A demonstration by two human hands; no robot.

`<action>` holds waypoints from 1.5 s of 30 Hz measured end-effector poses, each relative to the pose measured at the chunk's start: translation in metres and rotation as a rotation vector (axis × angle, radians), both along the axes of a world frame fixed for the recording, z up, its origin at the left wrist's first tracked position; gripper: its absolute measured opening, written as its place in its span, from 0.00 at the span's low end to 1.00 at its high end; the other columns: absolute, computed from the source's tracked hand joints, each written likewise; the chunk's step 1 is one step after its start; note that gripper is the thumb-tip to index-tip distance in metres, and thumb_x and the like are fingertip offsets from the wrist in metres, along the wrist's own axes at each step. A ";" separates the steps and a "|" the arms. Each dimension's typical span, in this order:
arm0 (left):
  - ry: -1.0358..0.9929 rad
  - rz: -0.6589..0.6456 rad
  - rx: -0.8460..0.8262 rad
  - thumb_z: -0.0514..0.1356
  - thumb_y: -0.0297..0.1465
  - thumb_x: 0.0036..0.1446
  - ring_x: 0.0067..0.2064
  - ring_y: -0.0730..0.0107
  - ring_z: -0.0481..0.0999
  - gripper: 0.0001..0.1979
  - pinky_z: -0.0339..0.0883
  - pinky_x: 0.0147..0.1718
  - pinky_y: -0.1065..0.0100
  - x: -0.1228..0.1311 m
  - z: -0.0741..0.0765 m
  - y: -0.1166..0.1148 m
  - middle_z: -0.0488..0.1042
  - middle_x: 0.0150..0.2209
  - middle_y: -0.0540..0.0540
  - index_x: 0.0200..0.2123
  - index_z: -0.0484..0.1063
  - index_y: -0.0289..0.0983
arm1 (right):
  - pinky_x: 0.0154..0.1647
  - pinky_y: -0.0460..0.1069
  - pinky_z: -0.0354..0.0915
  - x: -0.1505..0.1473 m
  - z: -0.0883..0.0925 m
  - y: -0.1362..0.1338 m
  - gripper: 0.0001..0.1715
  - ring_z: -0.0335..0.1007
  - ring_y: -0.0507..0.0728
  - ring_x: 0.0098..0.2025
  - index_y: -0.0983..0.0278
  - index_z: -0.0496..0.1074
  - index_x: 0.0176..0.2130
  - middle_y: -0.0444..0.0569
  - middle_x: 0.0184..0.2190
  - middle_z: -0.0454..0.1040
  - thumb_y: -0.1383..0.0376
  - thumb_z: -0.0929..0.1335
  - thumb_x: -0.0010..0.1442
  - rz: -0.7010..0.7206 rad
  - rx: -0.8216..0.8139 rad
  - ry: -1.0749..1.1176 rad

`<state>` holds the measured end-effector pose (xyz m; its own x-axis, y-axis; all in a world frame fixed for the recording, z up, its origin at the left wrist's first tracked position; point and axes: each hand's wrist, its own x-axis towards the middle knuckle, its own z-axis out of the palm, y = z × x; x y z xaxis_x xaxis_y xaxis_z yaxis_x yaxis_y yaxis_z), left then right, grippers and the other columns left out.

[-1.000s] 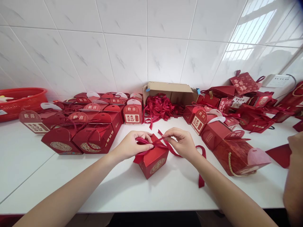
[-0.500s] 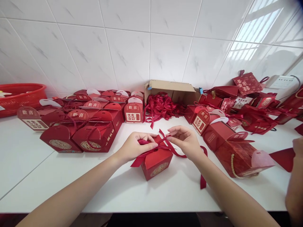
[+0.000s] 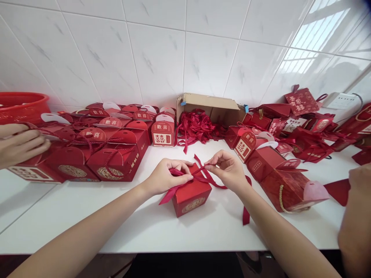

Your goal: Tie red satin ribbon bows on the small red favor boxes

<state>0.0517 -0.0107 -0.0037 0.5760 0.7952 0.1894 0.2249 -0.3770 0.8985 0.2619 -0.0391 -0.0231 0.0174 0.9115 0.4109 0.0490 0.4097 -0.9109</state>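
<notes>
The small red box (image 3: 189, 195) sits mid-desk (image 3: 87, 216) before you, ribbon (image 3: 203, 178) crossing its top. Your left hand (image 3: 165, 175) pins one loop; your right hand (image 3: 228, 170) has lifted slightly, fingers (image 3: 213, 159) pinching the other strand tighter. A co-worker's hand (image 3: 20, 144) has newly appeared at the left boxes (image 3: 113, 154).

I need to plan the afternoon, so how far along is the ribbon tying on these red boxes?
Done: none of the boxes in view shows a finished bow. In hand: the left hand and right hand hold a red ribbon on top of one small red box. Left: rows of red boxes at the left show no ribbon, and a pile of loose ribbons spills from the cardboard box.
</notes>
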 end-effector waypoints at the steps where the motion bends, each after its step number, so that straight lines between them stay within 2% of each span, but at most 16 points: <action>1: -0.010 -0.003 0.004 0.65 0.32 0.48 0.52 0.54 0.74 0.05 0.67 0.49 0.59 0.000 -0.001 0.000 0.79 0.32 0.43 0.23 0.74 0.37 | 0.34 0.50 0.68 0.001 0.000 0.000 0.17 0.74 0.55 0.31 0.62 0.64 0.25 0.44 0.24 0.73 0.61 0.75 0.47 0.006 -0.005 -0.010; 10: -0.065 -0.032 0.126 0.65 0.31 0.48 0.50 0.56 0.75 0.17 0.66 0.49 0.59 -0.002 -0.008 -0.003 0.79 0.30 0.43 0.15 0.62 0.38 | 0.35 0.51 0.67 0.008 0.003 -0.011 0.09 0.73 0.55 0.32 0.62 0.68 0.28 0.45 0.26 0.73 0.66 0.74 0.50 -0.035 0.070 -0.187; 13: -0.052 -0.063 0.133 0.65 0.31 0.49 0.49 0.56 0.75 0.13 0.63 0.53 0.57 -0.001 -0.009 -0.003 0.79 0.30 0.44 0.17 0.66 0.37 | 0.35 0.51 0.67 0.009 0.003 -0.016 0.09 0.73 0.56 0.32 0.62 0.68 0.27 0.46 0.26 0.73 0.66 0.73 0.52 -0.052 0.058 -0.216; 16: -0.049 -0.058 0.164 0.65 0.32 0.50 0.49 0.57 0.76 0.08 0.53 0.61 0.52 -0.001 -0.011 -0.002 0.78 0.30 0.45 0.23 0.72 0.36 | 0.37 0.52 0.66 0.013 0.004 -0.020 0.08 0.72 0.56 0.33 0.62 0.69 0.27 0.47 0.26 0.73 0.65 0.71 0.54 -0.056 0.017 -0.325; 18: -0.108 -0.058 0.135 0.65 0.33 0.51 0.51 0.56 0.74 0.08 0.55 0.59 0.52 -0.002 -0.012 -0.001 0.78 0.33 0.44 0.26 0.71 0.37 | 0.41 0.53 0.65 0.018 0.008 -0.023 0.05 0.71 0.58 0.39 0.62 0.71 0.34 0.49 0.34 0.74 0.64 0.70 0.55 0.008 0.037 -0.412; 20: -0.211 -0.075 0.074 0.64 0.36 0.53 0.53 0.55 0.73 0.10 0.61 0.55 0.54 -0.004 -0.014 -0.001 0.78 0.38 0.42 0.31 0.67 0.37 | 0.47 0.54 0.65 0.020 0.015 -0.026 0.16 0.67 0.60 0.50 0.58 0.70 0.46 0.51 0.46 0.71 0.63 0.69 0.56 0.094 0.098 -0.444; 22: -0.318 -0.089 0.006 0.61 0.39 0.57 0.55 0.56 0.71 0.12 0.61 0.53 0.55 -0.006 -0.017 -0.001 0.76 0.44 0.41 0.38 0.63 0.39 | 0.53 0.56 0.62 0.016 0.024 -0.029 0.23 0.60 0.61 0.58 0.55 0.67 0.53 0.51 0.54 0.64 0.61 0.69 0.57 0.110 0.157 -0.478; 25: -0.445 -0.044 -0.095 0.54 0.45 0.61 0.57 0.58 0.68 0.18 0.56 0.57 0.55 -0.008 -0.022 0.002 0.73 0.51 0.40 0.47 0.60 0.39 | 0.60 0.61 0.54 -0.002 0.032 -0.030 0.18 0.56 0.64 0.61 0.55 0.73 0.48 0.52 0.56 0.62 0.58 0.70 0.56 0.005 0.217 -0.693; 28: -0.507 0.048 -0.174 0.52 0.46 0.61 0.56 0.58 0.68 0.19 0.54 0.58 0.55 -0.009 -0.027 0.007 0.74 0.48 0.41 0.48 0.62 0.39 | 0.60 0.66 0.52 -0.025 0.030 -0.028 0.12 0.55 0.67 0.60 0.56 0.78 0.40 0.53 0.56 0.63 0.57 0.72 0.55 -0.083 0.192 -0.902; 31: -0.511 0.095 -0.210 0.53 0.45 0.60 0.53 0.57 0.70 0.18 0.54 0.57 0.53 -0.010 -0.030 0.012 0.75 0.44 0.42 0.46 0.64 0.39 | 0.57 0.65 0.56 -0.037 0.024 -0.023 0.06 0.59 0.65 0.58 0.58 0.79 0.34 0.52 0.54 0.68 0.61 0.71 0.56 -0.127 0.161 -0.905; 33: -0.513 0.107 -0.229 0.54 0.45 0.60 0.52 0.57 0.70 0.17 0.54 0.56 0.53 -0.010 -0.030 0.015 0.75 0.43 0.44 0.46 0.65 0.40 | 0.57 0.64 0.57 -0.034 0.026 -0.021 0.05 0.61 0.63 0.56 0.58 0.79 0.31 0.50 0.52 0.70 0.64 0.71 0.56 -0.162 0.166 -0.866; 36: -0.525 0.111 -0.254 0.57 0.45 0.57 0.52 0.57 0.71 0.17 0.56 0.55 0.54 -0.010 -0.032 0.018 0.76 0.43 0.45 0.44 0.66 0.42 | 0.55 0.61 0.61 -0.012 0.048 -0.019 0.04 0.66 0.62 0.53 0.59 0.79 0.29 0.50 0.49 0.73 0.66 0.71 0.55 -0.247 0.160 -0.786; 39: -0.504 0.126 -0.263 0.58 0.45 0.56 0.52 0.56 0.70 0.17 0.55 0.54 0.54 -0.010 -0.033 0.019 0.76 0.44 0.45 0.45 0.66 0.42 | 0.50 0.56 0.66 0.030 0.088 -0.020 0.02 0.71 0.60 0.48 0.61 0.79 0.29 0.52 0.47 0.74 0.66 0.72 0.52 -0.380 0.081 -0.653; 41: -0.473 0.140 -0.270 0.59 0.45 0.55 0.53 0.55 0.69 0.19 0.54 0.55 0.53 -0.011 -0.033 0.019 0.76 0.44 0.43 0.46 0.65 0.41 | 0.47 0.56 0.68 0.066 0.117 -0.023 0.06 0.72 0.60 0.46 0.63 0.79 0.31 0.51 0.47 0.75 0.63 0.72 0.51 -0.473 0.021 -0.554; 43: -0.445 0.148 -0.276 0.60 0.45 0.54 0.53 0.54 0.69 0.20 0.53 0.55 0.52 -0.011 -0.033 0.019 0.75 0.44 0.42 0.46 0.65 0.41 | 0.42 0.54 0.69 0.104 0.143 -0.025 0.08 0.74 0.59 0.40 0.64 0.79 0.32 0.51 0.40 0.77 0.62 0.73 0.50 -0.590 -0.003 -0.513; 45: -0.424 0.150 -0.278 0.61 0.46 0.53 0.54 0.53 0.68 0.22 0.52 0.55 0.51 -0.011 -0.034 0.019 0.75 0.44 0.42 0.46 0.65 0.41 | 0.38 0.53 0.69 0.142 0.163 -0.027 0.11 0.73 0.57 0.34 0.63 0.79 0.32 0.49 0.31 0.78 0.61 0.74 0.47 -0.806 -0.056 -0.553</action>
